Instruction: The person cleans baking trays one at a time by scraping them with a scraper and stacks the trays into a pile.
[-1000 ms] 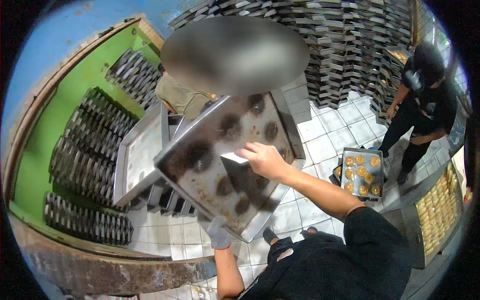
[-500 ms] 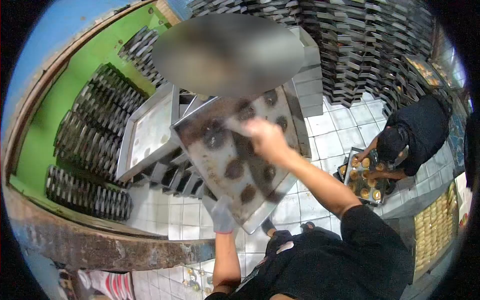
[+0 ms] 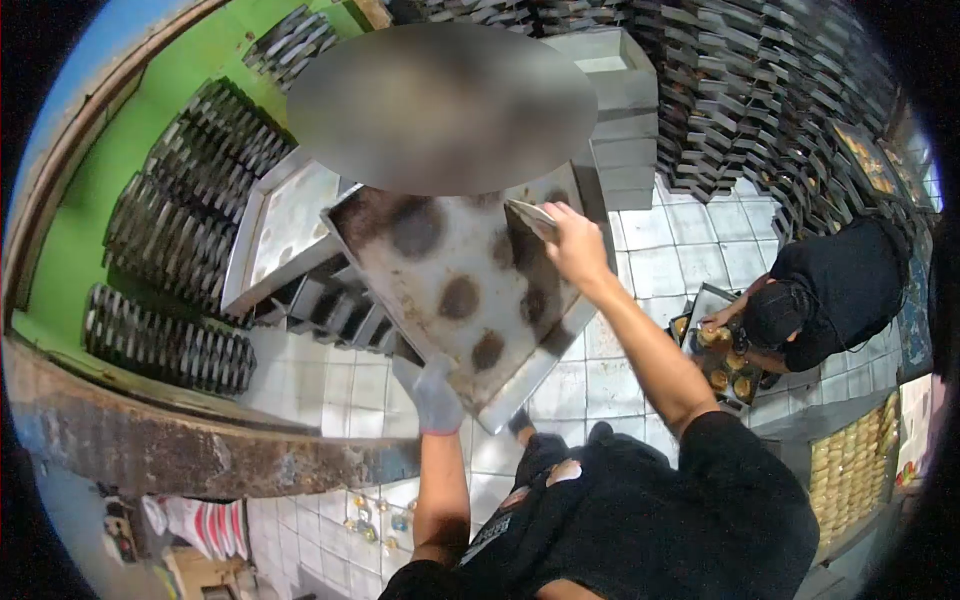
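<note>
A metal baking tray [image 3: 412, 283], stained with several dark round marks, lies tilted in front of me with one corner pointing at my body. My left hand [image 3: 432, 396], in a translucent glove, grips its near left edge; part of the fingers is hidden under the rim. Bare, my right hand [image 3: 577, 248] is closed around a flat scraper [image 3: 530, 214] over the right part of the tray. Whether the blade touches the surface I cannot tell. A blurred oval covers the tray's far end.
Stacked trays [image 3: 190, 200] line the green wall; more stacks [image 3: 740, 90] stand at the back right. Another pale tray [image 3: 290, 225] sits on the left. A co-worker [image 3: 835, 290] bends over a tray of round baked pieces [image 3: 735, 380]. Beneath is a tiled floor [image 3: 650, 275].
My right hand has moved right and slightly up with the scraper, from the tray's middle toward its right side. My left hand keeps its grip; the whole view has shifted a little.
</note>
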Demonstrator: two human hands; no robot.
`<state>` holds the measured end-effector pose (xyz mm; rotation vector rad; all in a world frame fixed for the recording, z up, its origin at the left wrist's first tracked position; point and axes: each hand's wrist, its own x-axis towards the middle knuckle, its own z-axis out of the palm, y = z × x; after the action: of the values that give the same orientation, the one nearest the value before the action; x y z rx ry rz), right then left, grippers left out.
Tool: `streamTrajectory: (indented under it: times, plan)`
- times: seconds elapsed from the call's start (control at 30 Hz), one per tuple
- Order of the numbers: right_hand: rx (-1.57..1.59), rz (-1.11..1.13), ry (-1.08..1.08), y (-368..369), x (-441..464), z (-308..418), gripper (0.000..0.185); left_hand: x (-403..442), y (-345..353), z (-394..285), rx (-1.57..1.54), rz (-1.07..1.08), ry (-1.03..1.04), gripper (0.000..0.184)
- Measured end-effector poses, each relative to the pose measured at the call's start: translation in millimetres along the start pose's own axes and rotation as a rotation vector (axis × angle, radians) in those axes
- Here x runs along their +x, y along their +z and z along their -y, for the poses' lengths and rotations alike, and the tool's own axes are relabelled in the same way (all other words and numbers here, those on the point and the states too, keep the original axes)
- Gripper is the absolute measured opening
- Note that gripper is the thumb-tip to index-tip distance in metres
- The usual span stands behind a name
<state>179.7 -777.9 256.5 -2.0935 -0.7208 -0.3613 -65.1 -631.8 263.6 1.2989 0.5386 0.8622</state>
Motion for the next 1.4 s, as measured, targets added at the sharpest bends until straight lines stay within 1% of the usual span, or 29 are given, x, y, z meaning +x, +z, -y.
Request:
streamTrajectory:
  times: [0.07, 0.13, 0.17, 0.2, 0.27, 0.3, 0.33, 0.37, 0.4, 0.43, 0.47, 0.5, 0.6, 0.67, 0.73, 0.8, 0.87, 0.93, 0.97, 1.03, 1.07, 1.1, 1.13, 1.17, 1.23, 1.3, 1.33, 1.37, 1.4]
  plan:
    - [-0.151, -0.120, -0.341, 45.4, -44.7, -60.6, 0.034, 9.3, 2.5, -0.5, -0.137, -0.062, 0.048, 0.074]
    - [-0.099, 0.274, -0.499, 19.4, -92.2, -34.4, 0.032, -8.7, 23.6, -41.5, -0.243, -0.049, -0.069, 0.071]
    - [-0.116, 0.248, -0.660, 12.6, -109.0, -32.5, 0.029, -8.5, 22.9, -46.9, -0.231, -0.023, -0.093, 0.070]
    - [-0.154, 0.225, -0.635, 20.1, -118.2, -50.4, 0.030, -6.6, 17.8, -44.7, -0.236, -0.007, -0.148, 0.065]
    - [-0.164, 0.024, -0.382, 30.9, -105.6, -87.8, 0.030, -2.7, 8.0, -40.5, -0.246, 0.026, -0.258, 0.054]
    - [-0.152, 0.054, -0.173, 20.5, -90.6, -91.8, 0.034, -5.5, 16.5, -40.5, -0.292, -0.038, -0.185, 0.044]
    - [-0.152, -0.039, -0.130, 6.1, -79.5, -83.8, 0.032, -6.9, 22.2, -40.9, -0.336, -0.098, -0.109, 0.034]
    - [-0.081, -0.028, -0.252, 10.8, -82.1, -84.0, 0.032, -6.9, 23.7, -40.4, -0.328, -0.087, -0.115, 0.034]
    - [-0.013, -0.019, -0.379, 14.9, -81.8, -83.7, 0.033, -6.1, 25.6, -39.0, -0.319, -0.145, -0.098, 0.021]
    - [-0.130, 0.118, -0.521, 12.8, -91.3, -67.2, 0.034, -4.6, 27.5, -36.8, -0.313, -0.203, -0.078, 0.008]
    - [-0.077, 0.103, -0.647, 10.4, -95.2, -56.2, 0.037, -1.2, 25.0, -33.8, -0.313, -0.191, -0.078, 0.008]
    - [-0.078, 0.064, -0.515, 19.8, -91.5, -72.4, 0.038, 3.1, 17.0, -28.1, -0.287, -0.176, -0.034, 0.002]
    - [0.061, -0.140, -0.037, -0.2, -56.4, -93.8, 0.052, 2.9, -8.6, -3.6, 0.026, -0.136, 0.239, 0.016]
    - [0.045, -0.259, -0.211, 13.1, -51.5, -98.4, 0.052, 6.2, -17.7, -3.2, -0.130, -0.156, 0.115, 0.016]
    - [0.084, -0.106, -0.531, 17.7, -56.8, -76.1, 0.046, 6.7, -21.1, -5.1, -0.203, -0.175, 0.064, 0.017]
    - [0.020, -0.067, -0.494, 16.0, -49.6, -80.2, 0.041, 5.8, -31.6, -2.0, 0.188, -0.079, 0.355, 0.021]
    - [0.124, -0.367, -0.394, 3.5, -15.8, -100.2, 0.040, 7.6, -40.0, 0.2, 0.519, -0.030, 0.657, 0.025]
    - [0.258, -0.407, -0.101, -17.0, -0.2, -93.1, 0.050, 7.3, -44.0, -2.1, 0.606, -0.009, 0.729, 0.024]
    - [0.232, -0.385, -0.188, -12.3, -5.2, -90.4, 0.050, 8.5, -46.7, -2.1, 0.637, -0.001, 0.756, 0.024]
    - [0.218, -0.347, -0.400, 15.4, -29.4, -75.2, 0.049, 17.7, -52.4, 7.8, 0.380, -0.074, 0.558, 0.023]
    - [0.186, -0.175, -0.431, 26.4, -53.6, -59.0, 0.050, 20.8, -52.1, 9.6, 0.288, -0.099, 0.493, 0.023]
    - [0.135, 0.017, -0.486, 32.0, -72.1, -46.2, 0.052, 22.8, -48.7, 7.9, -0.004, -0.037, 0.325, 0.026]
    - [0.137, 0.128, -0.516, 22.5, -79.4, -35.7, 0.051, 22.2, -43.2, 3.4, -0.146, 0.003, 0.242, 0.047]
    - [0.201, 0.011, -0.450, 25.6, -74.3, -42.6, 0.052, 21.5, -37.8, -1.3, -0.288, 0.032, 0.156, 0.069]
    - [0.313, -0.171, -0.276, 21.9, -50.4, -66.9, 0.055, 14.8, -21.4, -14.0, -0.239, -0.040, 0.195, 0.095]
    - [0.592, -0.222, 0.026, -21.8, -22.3, -67.8, 0.060, 12.6, -20.5, -13.5, -0.220, -0.036, 0.257, 0.091]
    - [0.715, -0.361, 0.059, -22.9, -6.6, -82.9, 0.052, 13.2, -17.8, -13.4, -0.205, -0.033, 0.319, 0.088]
    - [0.818, -0.357, 0.085, -46.1, 3.6, -77.5, 0.041, 13.8, -13.2, -14.1, -0.212, -0.035, 0.320, 0.088]
    - [0.669, -0.341, 0.110, -62.4, 12.3, -78.4, 0.032, 13.8, -7.6, -15.5, -0.132, 0.109, 0.463, 0.086]
